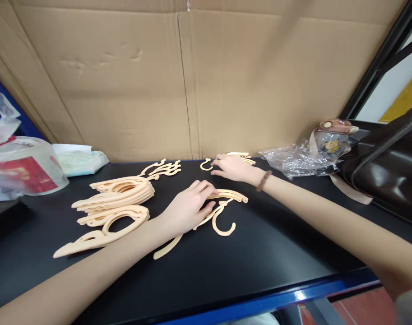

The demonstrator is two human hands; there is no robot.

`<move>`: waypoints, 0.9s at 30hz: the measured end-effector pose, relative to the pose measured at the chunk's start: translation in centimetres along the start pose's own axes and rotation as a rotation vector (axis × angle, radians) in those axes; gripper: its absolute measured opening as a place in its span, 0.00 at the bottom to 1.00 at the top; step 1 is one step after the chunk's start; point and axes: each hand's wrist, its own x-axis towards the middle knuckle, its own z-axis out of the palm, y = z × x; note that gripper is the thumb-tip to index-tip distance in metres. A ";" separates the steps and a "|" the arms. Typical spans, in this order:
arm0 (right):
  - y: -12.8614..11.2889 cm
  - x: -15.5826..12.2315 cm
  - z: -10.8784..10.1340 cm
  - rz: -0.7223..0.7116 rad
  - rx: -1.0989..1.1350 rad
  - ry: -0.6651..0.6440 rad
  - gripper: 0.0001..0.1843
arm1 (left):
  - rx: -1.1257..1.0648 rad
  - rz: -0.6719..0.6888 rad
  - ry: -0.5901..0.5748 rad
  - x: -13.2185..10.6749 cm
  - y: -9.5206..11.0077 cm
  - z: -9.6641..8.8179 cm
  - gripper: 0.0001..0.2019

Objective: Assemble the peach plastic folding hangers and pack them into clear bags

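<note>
on black table [280, 246]; left hand [191, 205] flat, open, pressing hanger [231, 195] beneath it; right hand [232, 168] open, touching far hangers [243, 156]

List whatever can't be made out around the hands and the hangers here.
Head view:
- Left hand covers the middle of the hanger; its grip is unclear.
- Right hand hides most of the small pile behind it; the count cannot be told.
- Stack of hangers: pieces overlap, number unreadable.
- Bottle: label too small and blurred to read.
</note>
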 end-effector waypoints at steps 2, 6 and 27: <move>-0.1 1.7 1.4 -0.026 0.001 -0.004 0.15 | 0.007 -0.001 -0.012 -0.1 0.1 -0.1 0.09; -0.5 3.3 2.5 -0.070 -0.033 0.035 0.11 | 0.015 -0.003 -0.024 -0.1 0.3 -0.2 0.09; -1.2 2.0 -1.5 0.118 -0.092 0.074 0.10 | 0.013 -0.011 -0.027 0.1 0.2 -0.2 0.10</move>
